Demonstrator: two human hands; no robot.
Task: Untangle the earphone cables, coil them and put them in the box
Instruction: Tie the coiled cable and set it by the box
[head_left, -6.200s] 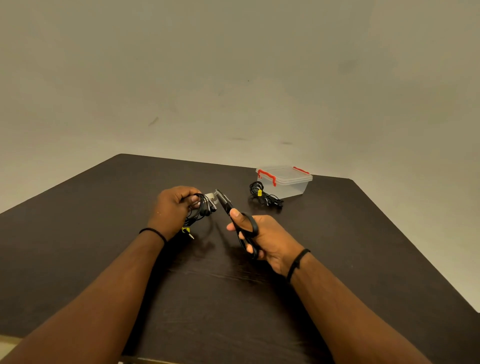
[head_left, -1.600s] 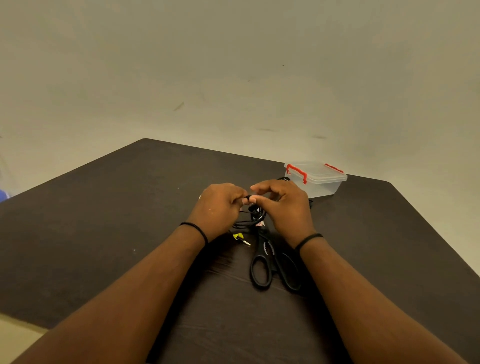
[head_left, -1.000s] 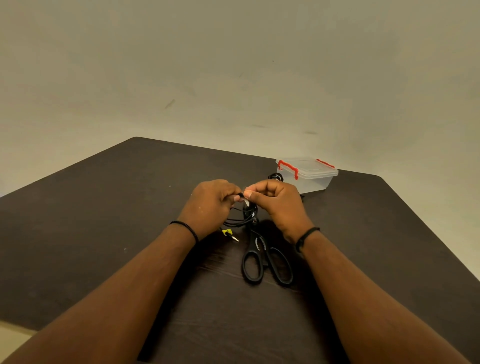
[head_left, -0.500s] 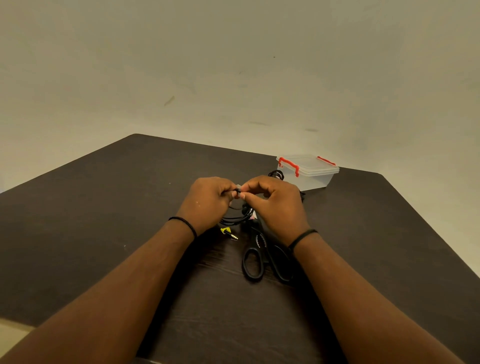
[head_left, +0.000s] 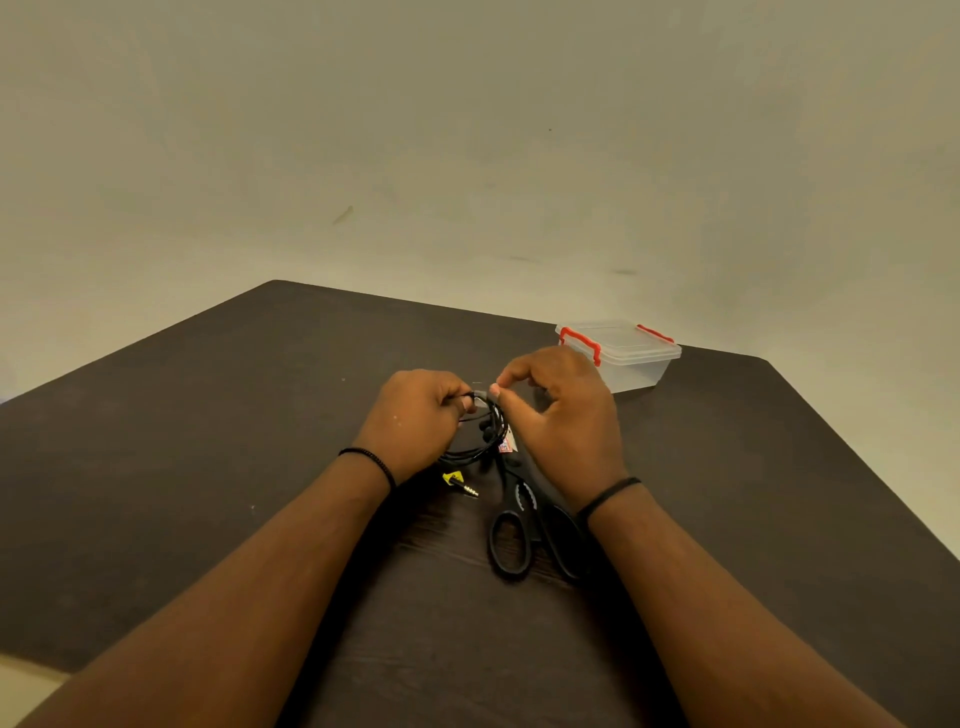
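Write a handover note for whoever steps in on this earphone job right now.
Left hand: grips the black earphone cable bundle.
Right hand: pinches a small grey piece at the top of the bundle.
Yellow-tagged jack plug lies on the table. Scissors lie on the table under the right wrist.
Box with red clips sits far right, lid on.
Done: nothing boxed that can be seen.
Left: free the bundle, coil it, open the box, put it in.

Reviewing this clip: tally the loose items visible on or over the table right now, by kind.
Earphone cable bundle, held in both hands: 1
Scissors, lying on the table: 1
Clear box with red clips, lid on: 1
Total: 3
Anything behind the right hand is hidden.
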